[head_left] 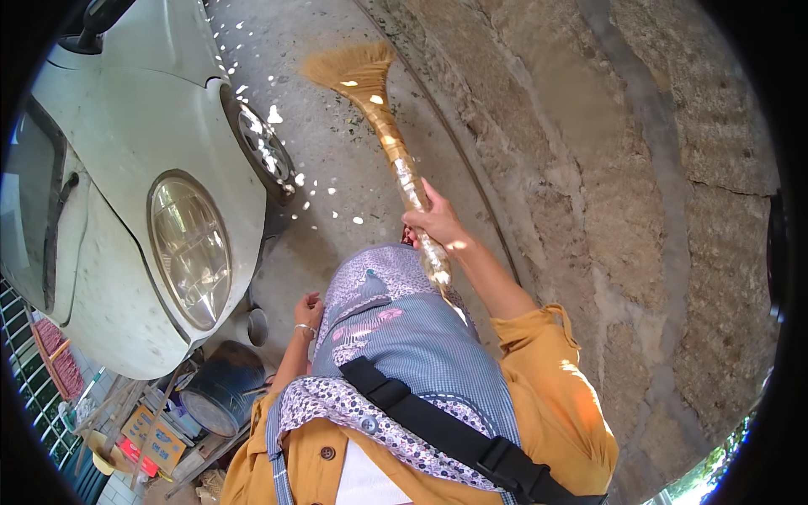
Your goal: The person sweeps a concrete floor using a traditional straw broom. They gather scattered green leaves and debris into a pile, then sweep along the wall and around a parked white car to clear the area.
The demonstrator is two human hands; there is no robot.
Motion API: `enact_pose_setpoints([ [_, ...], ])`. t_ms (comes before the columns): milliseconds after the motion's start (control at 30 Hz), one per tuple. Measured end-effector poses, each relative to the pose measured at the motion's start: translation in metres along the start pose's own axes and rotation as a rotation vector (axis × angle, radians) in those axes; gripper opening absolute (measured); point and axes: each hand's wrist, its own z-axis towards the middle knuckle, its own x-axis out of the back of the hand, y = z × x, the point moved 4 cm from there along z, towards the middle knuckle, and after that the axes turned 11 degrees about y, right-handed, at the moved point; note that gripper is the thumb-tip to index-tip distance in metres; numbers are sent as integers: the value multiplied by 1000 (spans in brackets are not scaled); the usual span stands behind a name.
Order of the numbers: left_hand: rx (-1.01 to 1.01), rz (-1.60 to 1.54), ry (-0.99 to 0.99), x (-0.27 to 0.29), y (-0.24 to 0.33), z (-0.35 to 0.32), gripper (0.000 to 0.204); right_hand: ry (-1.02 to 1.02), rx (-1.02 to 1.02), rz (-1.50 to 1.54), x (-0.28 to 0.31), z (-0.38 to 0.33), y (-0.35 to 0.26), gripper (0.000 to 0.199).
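Note:
My right hand (436, 220) is closed round the handle of a straw broom (389, 139). The handle is wrapped in shiny tape, and its end comes back towards my apron (412, 337). The tan bristles fan out ahead of me over the concrete ground (316, 151), where small leaves and debris are scattered. My left hand (310, 311), with a bracelet at the wrist, hangs beside my left hip. Its fingers are loosely bent, and no object shows in them.
A white car (118, 194) stands close on my left, its wheel (261, 143) near the swept ground. A rough stone wall (623, 210) rises on the right, with a thin hose or cable (459, 143) along its foot. A dark bucket (220, 389) and a cardboard box (154, 438) sit behind the car's front.

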Motion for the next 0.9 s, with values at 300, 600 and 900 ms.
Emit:
enact_pose_setpoints([
  [300,-1,-58,-50,-24,29,-6,30,-25,-152,124,40,48,55,48],
  [600,-58,-28,-46,-21,36,11,33,-8,-73,44,47,26,46,88],
  [900,-66,-98,-31,-19,75,43,30,-121,-218,186,37,66,41,83],
])
